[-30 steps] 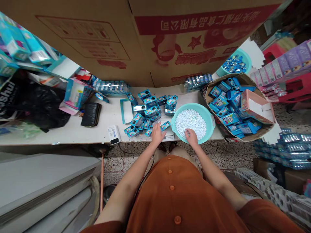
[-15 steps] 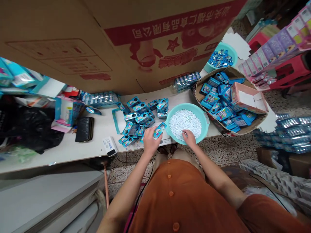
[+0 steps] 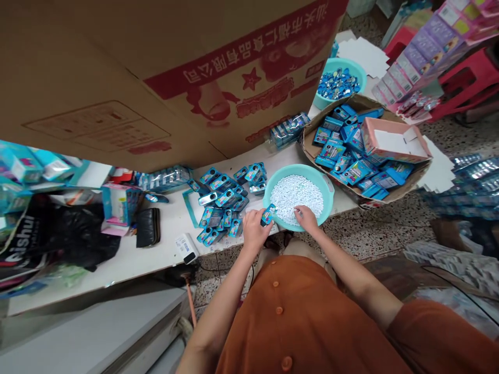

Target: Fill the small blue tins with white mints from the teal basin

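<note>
My left hand (image 3: pixel 254 229) is closed round a small blue tin (image 3: pixel 268 214) and holds it at the near rim of a teal basin (image 3: pixel 328 188) filled with small white tablets (image 3: pixel 296 195). My right hand (image 3: pixel 306 218) rests in the basin's near side, its fingers pinched in the tablets. A pile of matching blue tins (image 3: pixel 223 199) lies on the white table (image 3: pixel 163 244) just left of my left hand.
A cardboard box (image 3: pixel 405 188) of blue packs with a pink carton (image 3: pixel 393 144) in it stands to the right. A big printed cardboard box (image 3: pixel 163 67) walls off the back. A second teal bowl (image 3: pixel 338 82), a black wallet (image 3: pixel 148 227) and a black bag (image 3: pixel 70 236) are also here.
My left hand picked one blue tin off the table and brought it right, to the basin's rim. My right hand stayed in the tablets. The view swung left.
</note>
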`<state>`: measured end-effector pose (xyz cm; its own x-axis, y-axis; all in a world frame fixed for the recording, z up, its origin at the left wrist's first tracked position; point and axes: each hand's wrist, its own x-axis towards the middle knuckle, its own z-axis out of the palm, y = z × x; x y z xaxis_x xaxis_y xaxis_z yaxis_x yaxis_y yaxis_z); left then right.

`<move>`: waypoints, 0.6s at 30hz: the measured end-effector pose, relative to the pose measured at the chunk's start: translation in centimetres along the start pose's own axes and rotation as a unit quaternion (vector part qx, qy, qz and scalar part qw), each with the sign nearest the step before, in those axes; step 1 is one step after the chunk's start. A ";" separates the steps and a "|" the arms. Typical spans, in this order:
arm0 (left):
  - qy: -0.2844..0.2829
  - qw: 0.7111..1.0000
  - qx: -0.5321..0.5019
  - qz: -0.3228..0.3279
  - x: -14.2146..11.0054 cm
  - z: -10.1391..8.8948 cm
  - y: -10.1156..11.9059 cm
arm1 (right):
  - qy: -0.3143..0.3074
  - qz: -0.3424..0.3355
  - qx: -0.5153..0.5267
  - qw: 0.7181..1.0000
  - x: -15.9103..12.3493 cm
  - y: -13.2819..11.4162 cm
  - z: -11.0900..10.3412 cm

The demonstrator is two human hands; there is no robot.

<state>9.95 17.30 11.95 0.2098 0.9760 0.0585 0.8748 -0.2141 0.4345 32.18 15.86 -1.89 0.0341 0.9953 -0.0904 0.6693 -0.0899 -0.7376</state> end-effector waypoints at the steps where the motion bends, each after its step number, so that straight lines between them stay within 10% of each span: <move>1: 0.000 1.000 -0.002 -0.001 0.0 0.2 0.0 | 0.001 0.001 0.001 1.000 -0.2 0.1 -0.1; 18: -0.011 0.999 -0.040 -0.014 -0.6 0.5 1.0 | 0.003 0.042 0.046 0.998 -1.2 -0.1 -0.4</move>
<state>10.95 16.52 11.86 0.1959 0.9803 0.0251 0.8434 -0.1815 0.5056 32.38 14.65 -1.42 0.0920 0.9843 -0.1505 0.5922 -0.1756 -0.7865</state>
